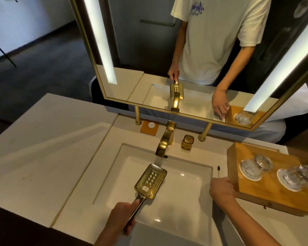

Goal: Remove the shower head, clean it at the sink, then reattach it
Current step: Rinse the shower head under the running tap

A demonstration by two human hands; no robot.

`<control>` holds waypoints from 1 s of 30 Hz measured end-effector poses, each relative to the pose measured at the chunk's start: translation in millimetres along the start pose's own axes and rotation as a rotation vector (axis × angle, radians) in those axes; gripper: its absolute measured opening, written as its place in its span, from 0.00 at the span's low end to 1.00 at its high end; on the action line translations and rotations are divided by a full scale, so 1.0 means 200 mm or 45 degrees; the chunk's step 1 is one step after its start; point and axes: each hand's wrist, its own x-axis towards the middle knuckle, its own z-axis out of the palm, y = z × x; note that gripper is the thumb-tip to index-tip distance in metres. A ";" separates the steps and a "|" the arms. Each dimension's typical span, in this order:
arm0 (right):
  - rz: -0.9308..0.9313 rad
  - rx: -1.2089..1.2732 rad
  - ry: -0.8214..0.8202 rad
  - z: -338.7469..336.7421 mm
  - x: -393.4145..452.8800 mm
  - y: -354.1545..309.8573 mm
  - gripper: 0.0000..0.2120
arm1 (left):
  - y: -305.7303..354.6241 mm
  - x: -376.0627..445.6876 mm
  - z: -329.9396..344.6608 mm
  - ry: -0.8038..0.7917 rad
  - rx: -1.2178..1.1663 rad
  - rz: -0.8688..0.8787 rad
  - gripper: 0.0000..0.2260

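A gold rectangular shower head hangs face up over the white sink basin, just below the gold faucet spout. My left hand is closed around its handle. My right hand rests on the counter at the sink's right rim, over the lower end of a thin toothbrush whose dark bristle tip sticks out behind the fingers. Whether the fingers grip the toothbrush is hidden. No water shows at the spout.
A gold tap knob stands right of the faucet. A wooden tray with two glass cups sits at the right. An orange coaster lies behind the basin. The mirror hangs behind, on gold posts.
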 end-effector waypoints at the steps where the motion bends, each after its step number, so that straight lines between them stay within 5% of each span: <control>1: -0.019 0.002 0.012 -0.04 0.01 -0.02 0.18 | 0.00 0.02 -0.01 -0.005 -0.021 -0.001 0.24; 6: -0.193 0.361 0.077 -0.32 0.12 -0.21 0.11 | 0.02 0.10 -0.09 -0.035 -0.111 0.007 0.23; 12: -0.163 1.049 -0.023 -0.63 0.36 -0.54 0.21 | 0.03 0.20 -0.15 -0.051 -0.159 0.004 0.24; 30: -0.385 0.204 0.042 -0.65 0.53 -0.72 0.09 | 0.08 0.43 -0.13 -0.121 -0.002 0.163 0.21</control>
